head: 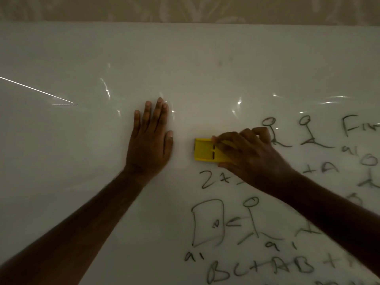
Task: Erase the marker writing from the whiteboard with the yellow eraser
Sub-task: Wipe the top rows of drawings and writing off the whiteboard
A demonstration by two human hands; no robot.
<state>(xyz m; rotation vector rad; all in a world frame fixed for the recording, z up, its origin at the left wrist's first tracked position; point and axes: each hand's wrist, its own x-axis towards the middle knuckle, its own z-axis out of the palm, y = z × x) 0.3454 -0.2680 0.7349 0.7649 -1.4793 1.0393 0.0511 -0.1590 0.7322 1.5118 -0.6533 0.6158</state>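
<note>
A large glossy whiteboard (86, 58) fills the view. My right hand (253, 155) grips the yellow eraser (203, 150) by its right end and presses it flat against the board, just right of centre. Dark marker writing (257, 268) covers the lower right: letters, sums, a box and stick figures (308, 132). The nearest marks, "2x" (213, 178), lie just below the eraser. My left hand (151, 140) rests flat on the board with fingers pointing up, a short gap left of the eraser, holding nothing.
The board's left half and upper part carry no writing, only bright glare streaks (41, 92). A beige patterned wall (185, 9) shows above the board's top edge. The light is dim.
</note>
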